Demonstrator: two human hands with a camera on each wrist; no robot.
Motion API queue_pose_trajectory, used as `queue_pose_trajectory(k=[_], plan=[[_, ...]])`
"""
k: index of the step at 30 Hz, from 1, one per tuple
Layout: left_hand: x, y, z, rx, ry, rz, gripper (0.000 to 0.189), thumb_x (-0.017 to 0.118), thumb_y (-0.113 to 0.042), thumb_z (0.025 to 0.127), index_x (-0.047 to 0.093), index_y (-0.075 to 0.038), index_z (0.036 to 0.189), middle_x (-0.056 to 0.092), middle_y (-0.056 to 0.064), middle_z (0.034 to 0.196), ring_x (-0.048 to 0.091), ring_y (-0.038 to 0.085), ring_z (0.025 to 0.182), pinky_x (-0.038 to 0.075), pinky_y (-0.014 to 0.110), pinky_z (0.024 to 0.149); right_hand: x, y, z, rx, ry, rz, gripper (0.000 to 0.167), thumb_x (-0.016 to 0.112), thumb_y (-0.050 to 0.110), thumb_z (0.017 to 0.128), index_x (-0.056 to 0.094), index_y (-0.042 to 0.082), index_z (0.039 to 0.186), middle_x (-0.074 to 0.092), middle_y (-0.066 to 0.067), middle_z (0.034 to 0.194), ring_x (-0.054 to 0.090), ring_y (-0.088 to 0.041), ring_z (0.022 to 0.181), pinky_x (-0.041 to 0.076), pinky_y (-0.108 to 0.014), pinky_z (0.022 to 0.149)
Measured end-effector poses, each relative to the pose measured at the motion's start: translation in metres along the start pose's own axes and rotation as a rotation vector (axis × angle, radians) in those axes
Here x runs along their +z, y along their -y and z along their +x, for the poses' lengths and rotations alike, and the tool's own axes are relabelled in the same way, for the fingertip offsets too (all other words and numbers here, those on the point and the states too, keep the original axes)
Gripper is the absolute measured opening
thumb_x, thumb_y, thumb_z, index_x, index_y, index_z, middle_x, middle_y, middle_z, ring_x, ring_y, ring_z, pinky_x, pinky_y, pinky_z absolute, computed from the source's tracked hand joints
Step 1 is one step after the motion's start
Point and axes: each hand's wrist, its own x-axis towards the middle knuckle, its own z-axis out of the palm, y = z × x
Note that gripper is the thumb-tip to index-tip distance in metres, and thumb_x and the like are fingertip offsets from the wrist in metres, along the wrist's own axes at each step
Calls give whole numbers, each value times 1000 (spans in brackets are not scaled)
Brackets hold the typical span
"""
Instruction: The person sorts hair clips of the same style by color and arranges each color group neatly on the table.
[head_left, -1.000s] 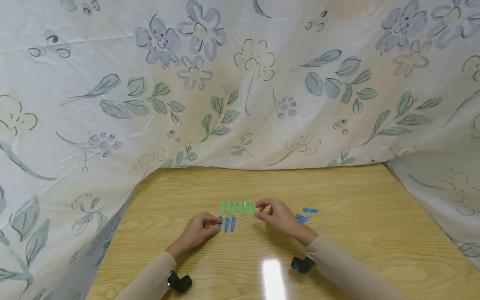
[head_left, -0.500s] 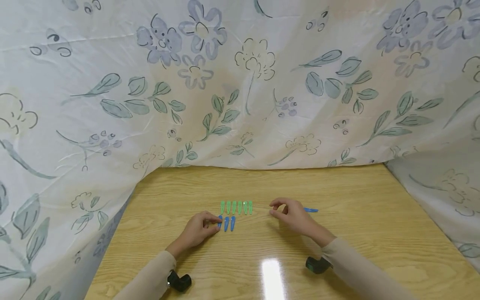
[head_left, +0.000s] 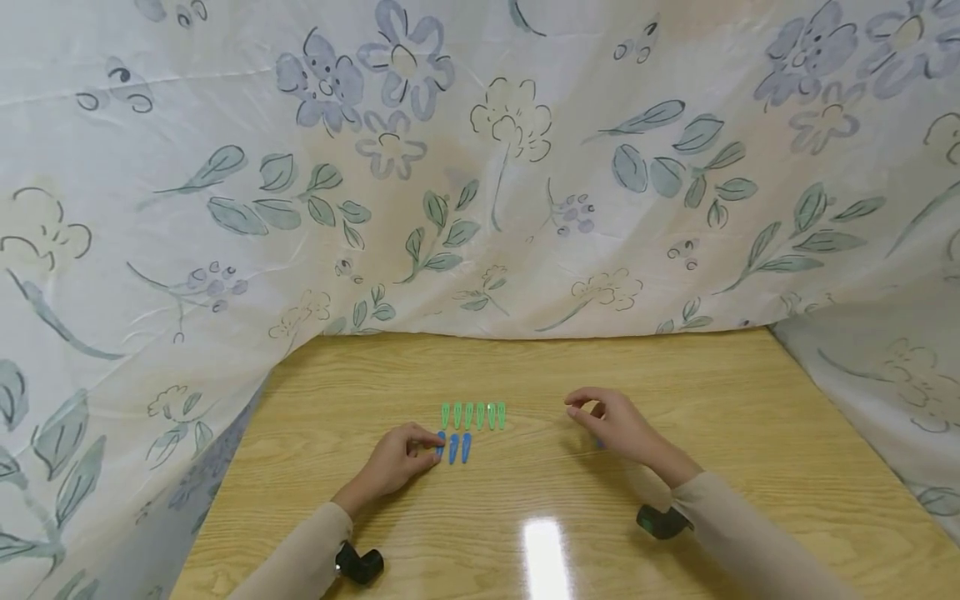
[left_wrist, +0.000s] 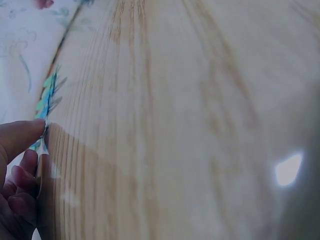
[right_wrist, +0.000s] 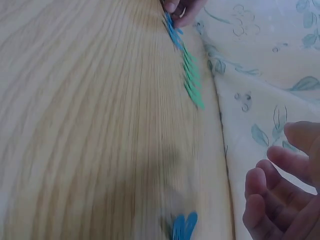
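A row of several green snap hair clips (head_left: 468, 416) lies on the wooden table, with three blue snap hair clips (head_left: 453, 449) lined up below its left part. My left hand (head_left: 392, 458) pinches the leftmost blue clip (head_left: 441, 437) between thumb and index finger, close against the table. To the right of the rows, my right hand (head_left: 618, 427) hovers with loosely bent fingers and nothing between them. More loose blue clips (right_wrist: 184, 228) lie near it in the right wrist view; in the head view that hand mostly covers them.
The wooden table (head_left: 420, 533) runs back to a floral cloth (head_left: 480, 208) hanging behind and along both sides. A bright light reflection (head_left: 546, 554) shows at the front. Each wrist carries a black camera, such as the left one (head_left: 360, 565).
My right hand has moved right, away from the end of the green row and over the loose blue clips. My left hand has stayed at the leftmost blue clip; both rows look unchanged.
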Motion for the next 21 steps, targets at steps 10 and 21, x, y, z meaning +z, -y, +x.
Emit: queue_pose_trajectory(k=[10,21], plan=[[1,1,2,7,-7,9,17,75,-20,92,79,-17,108,70,5,108,45,4,62,40,20,57,-22,-18,-4,14,1,-32,32,61,23,102,68,-1,121,71,-19,118,63,-16,81,51,-25,61],[-1,-1,1,2,-4,-10,16,75,-18,92,79,-16,107,70,4,107,44,4,61,39,20,56,-40,-45,-7,-35,-29,-160,25,56,15,105,72,0,117,72,-18,120,67,-19,92,53,-26,76]])
